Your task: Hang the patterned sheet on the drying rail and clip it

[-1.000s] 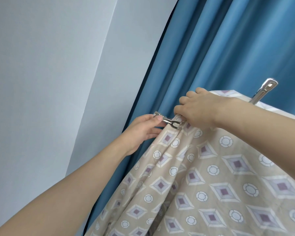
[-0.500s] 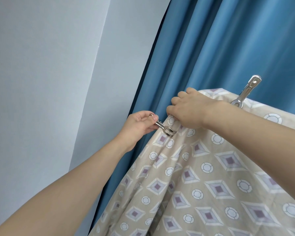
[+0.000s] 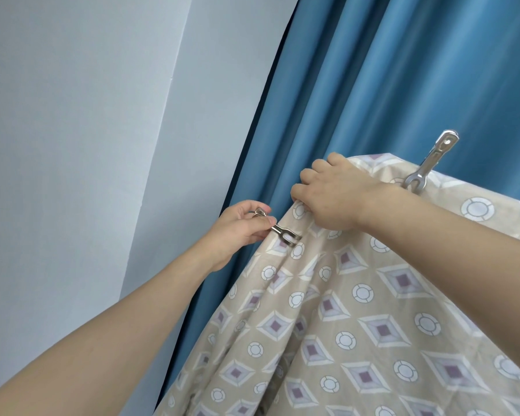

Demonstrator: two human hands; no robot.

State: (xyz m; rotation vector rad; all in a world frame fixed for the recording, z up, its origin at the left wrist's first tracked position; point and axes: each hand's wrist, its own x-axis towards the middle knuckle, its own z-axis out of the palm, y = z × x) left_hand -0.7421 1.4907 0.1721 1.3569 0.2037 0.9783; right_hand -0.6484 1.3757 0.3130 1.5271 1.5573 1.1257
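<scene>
The beige patterned sheet [image 3: 357,310], printed with diamonds and circles, hangs draped over a rail that the cloth hides. My right hand [image 3: 333,195] grips the sheet's bunched top edge at its left end. My left hand [image 3: 240,228] pinches the handles of a metal clip [image 3: 282,231], whose forked jaws sit on the sheet's left edge just below my right hand. A second metal clip [image 3: 430,162] stands clamped on the sheet's top edge further right, its handles pointing up.
A blue curtain [image 3: 388,85] hangs right behind the sheet. A pale wall [image 3: 87,145] with a corner fills the left side.
Both hands and the sheet's top edge have shifted a little in the view. My left hand has moved the clip slightly down and left along the sheet's edge. The second clip stays clamped.
</scene>
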